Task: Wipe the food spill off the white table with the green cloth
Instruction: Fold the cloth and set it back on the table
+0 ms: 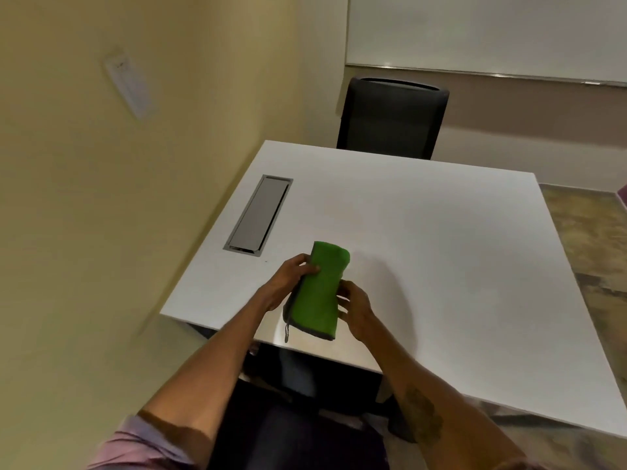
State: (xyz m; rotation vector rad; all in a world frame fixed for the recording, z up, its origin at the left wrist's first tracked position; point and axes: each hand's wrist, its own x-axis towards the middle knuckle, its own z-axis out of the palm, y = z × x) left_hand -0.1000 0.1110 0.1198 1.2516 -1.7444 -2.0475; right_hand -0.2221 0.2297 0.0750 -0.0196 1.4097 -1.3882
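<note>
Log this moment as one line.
cloth: folded, held above table | left hand: gripping | right hand: gripping | spill: none visible

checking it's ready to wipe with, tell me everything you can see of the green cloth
The cloth is bright green with a dark grey edge and a small grey loop hanging at its near left corner. It looks like soft microfibre, folded into a narrow oblong. Both hands hold it above the table's near edge: the left hand has a grip on its left side, the right hand on its right. It looks clean.
</note>
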